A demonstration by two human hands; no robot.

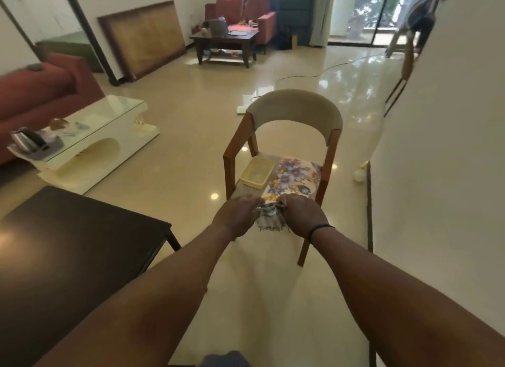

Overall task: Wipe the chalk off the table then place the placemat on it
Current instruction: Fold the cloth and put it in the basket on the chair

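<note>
A floral placemat (293, 176) lies on the seat of a wooden chair (297, 115) ahead of me. My left hand (237, 213) and my right hand (302, 215) are both closed on a small grey fringed cloth (270, 219), bunched between them at the chair's front edge. A dark brown table (68, 246) stands at my lower left; its top looks glossy and I cannot make out chalk on it.
A shallow yellow tray (257, 171) sits on the chair seat beside the placemat. A cream glass-topped coffee table (90, 142) with a kettle stands at the left, a red sofa (41, 88) behind it. A white wall (442, 148) is close on the right.
</note>
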